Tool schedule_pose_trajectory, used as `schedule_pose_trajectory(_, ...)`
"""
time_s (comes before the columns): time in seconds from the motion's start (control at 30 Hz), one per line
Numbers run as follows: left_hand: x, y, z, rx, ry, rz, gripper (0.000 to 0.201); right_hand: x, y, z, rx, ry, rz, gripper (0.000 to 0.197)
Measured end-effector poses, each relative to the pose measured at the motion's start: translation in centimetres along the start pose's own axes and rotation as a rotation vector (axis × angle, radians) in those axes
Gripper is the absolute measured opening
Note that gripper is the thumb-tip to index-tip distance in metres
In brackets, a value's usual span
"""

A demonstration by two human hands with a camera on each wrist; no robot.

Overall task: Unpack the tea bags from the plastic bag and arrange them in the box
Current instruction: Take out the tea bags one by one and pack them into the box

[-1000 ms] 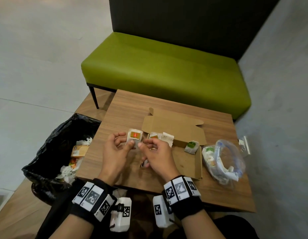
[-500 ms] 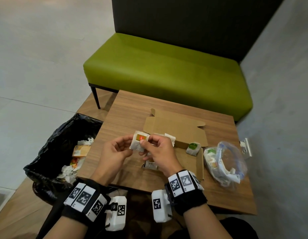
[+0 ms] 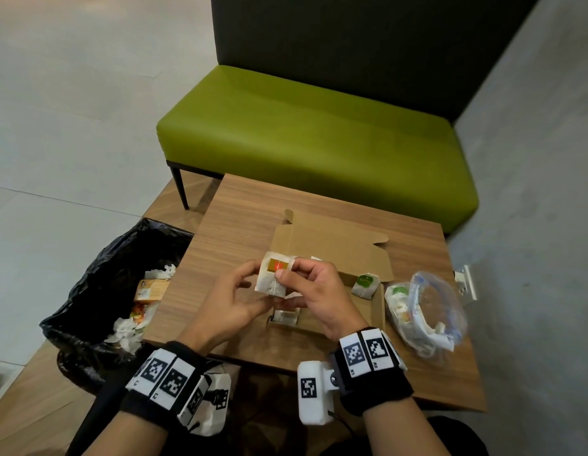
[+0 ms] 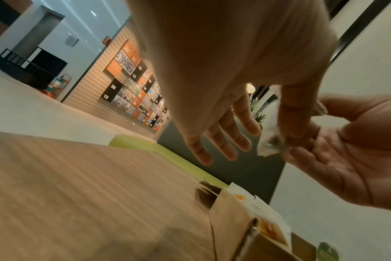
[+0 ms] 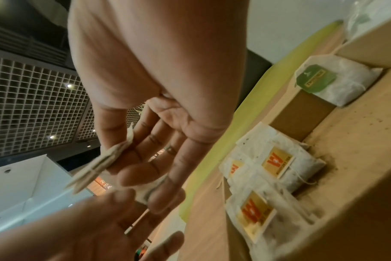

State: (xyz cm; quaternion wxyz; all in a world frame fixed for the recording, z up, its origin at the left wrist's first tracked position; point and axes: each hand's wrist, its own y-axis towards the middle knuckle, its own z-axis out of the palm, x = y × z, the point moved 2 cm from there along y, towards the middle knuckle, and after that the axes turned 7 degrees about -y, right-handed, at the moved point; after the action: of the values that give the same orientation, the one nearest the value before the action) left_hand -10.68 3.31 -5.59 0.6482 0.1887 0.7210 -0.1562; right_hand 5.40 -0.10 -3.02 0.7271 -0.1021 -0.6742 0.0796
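Green bench (image 3: pixel 319 139) behind wooden table (image 3: pixel 240 225); black bin bag (image 3: pixel 98 284) left.

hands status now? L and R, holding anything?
Left hand: thumb and forefinger pinch the orange-tag tea bag; other fingers straight.
Right hand: pinches the same tea bag from the other side, above the box.

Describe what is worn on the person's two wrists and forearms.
Both forearms are bare, with no sleeves. Each wrist carries a black fabric band ringed with white square tiles printed with black coded markers. A white boxy camera module, also marked, is bracketed to each band, with a thin black cable trailing from it.
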Motion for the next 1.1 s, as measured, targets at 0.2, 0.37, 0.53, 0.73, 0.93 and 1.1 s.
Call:
schedule_pose_trajectory(0.2,0.0,-0.2,1.2,-0.023,-0.071,0.009,0.036,0.4,-0.2,-1.0,-0.072,0.078,-0.031,0.012)
schedule_pose_trajectory(0.37,-0.4,-0.2,1.9,-0.119,-0.075,0.033,0.019,0.3,-0.8,-2.1,-0.108,0.068,-0.033,0.008)
schedule_pose_trajectory(0.53,-0.9,0.3,2.7,-0.348,-0.264,-0.072,0.018,0.0,-1.7,-3.1,-0.120,0.041,-0.017,0.009)
schedule_pose_trajectory(0.73,-1.0,0.5,3.7,-0.201,-0.247,-0.113,0.016,-0.5,-1.9,-3.8,-0.313,0.055,-0.059,0.021)
schedule_pose_trajectory(0.93,-0.7,0.6,4.0,-0.148,-0.267,-0.126,0.018,-0.1,-1.6,-4.1,-0.366,-0.035,-0.080,0.037)
schedule_pose_trajectory(1.1,-0.5,0.9,4.0,-0.262,-0.345,-0.163,0.010,-0.3,-1.8,-4.8,-0.389,-0.033,-0.057,0.028)
